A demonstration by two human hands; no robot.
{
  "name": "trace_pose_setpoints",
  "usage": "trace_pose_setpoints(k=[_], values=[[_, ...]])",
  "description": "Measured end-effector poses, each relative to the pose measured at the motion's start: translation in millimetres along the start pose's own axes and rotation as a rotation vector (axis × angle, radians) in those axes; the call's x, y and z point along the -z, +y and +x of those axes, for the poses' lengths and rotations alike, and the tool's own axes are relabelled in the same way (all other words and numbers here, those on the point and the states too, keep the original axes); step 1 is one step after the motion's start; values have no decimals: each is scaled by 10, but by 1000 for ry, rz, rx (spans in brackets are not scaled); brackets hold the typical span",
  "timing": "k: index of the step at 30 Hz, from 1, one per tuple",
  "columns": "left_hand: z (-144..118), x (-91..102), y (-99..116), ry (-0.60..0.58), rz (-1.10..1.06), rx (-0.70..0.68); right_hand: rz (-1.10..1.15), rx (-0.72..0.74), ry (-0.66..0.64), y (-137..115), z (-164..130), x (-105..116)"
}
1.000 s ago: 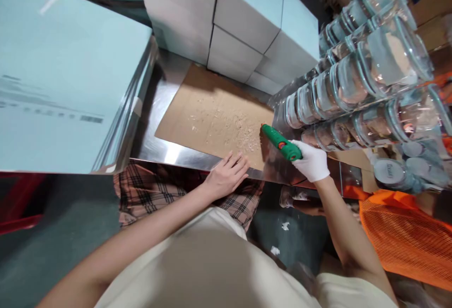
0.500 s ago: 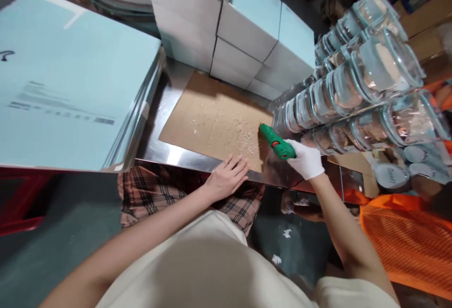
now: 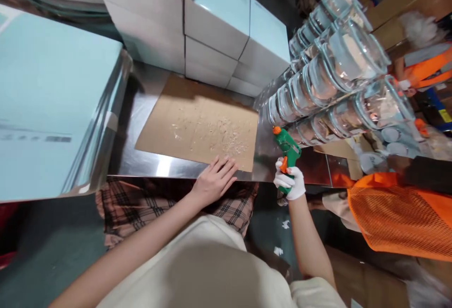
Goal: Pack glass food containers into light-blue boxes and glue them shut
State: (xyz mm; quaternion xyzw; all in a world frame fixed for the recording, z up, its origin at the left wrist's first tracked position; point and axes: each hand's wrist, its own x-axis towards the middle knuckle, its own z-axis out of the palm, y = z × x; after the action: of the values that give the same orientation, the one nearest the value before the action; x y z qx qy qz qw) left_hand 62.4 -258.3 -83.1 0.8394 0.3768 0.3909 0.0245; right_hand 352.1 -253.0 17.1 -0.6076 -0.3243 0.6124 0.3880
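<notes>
Gloved right hand (image 3: 290,183): fingers gripping green glue gun (image 3: 287,150), lower centre-right. Bare left hand (image 3: 213,181): fingers spread flat on cardboard sheet (image 3: 197,124), steel worktop (image 3: 141,157).

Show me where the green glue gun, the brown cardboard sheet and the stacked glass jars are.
green glue gun (image 3: 288,149): head view, on its green body.
brown cardboard sheet (image 3: 183,110): head view, on its bare upper part.
stacked glass jars (image 3: 349,56): head view, on one jar's glass side.
</notes>
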Motion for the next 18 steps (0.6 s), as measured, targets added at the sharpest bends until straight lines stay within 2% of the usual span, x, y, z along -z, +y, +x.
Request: trace_pose_setpoints(k=[3, 7, 11, 18], values=[[8, 10, 3, 0, 8, 0, 191, -59, -74, 225, -1, -9], [11, 15, 9, 4, 24, -1, 340, -97, -141, 376, 13, 28], [2, 4, 9, 11, 24, 1, 427, -68, -213, 476, 19, 84], [-21, -21, 9, 4, -20, 26, 494, -19, -255, 606, 27, 79]])
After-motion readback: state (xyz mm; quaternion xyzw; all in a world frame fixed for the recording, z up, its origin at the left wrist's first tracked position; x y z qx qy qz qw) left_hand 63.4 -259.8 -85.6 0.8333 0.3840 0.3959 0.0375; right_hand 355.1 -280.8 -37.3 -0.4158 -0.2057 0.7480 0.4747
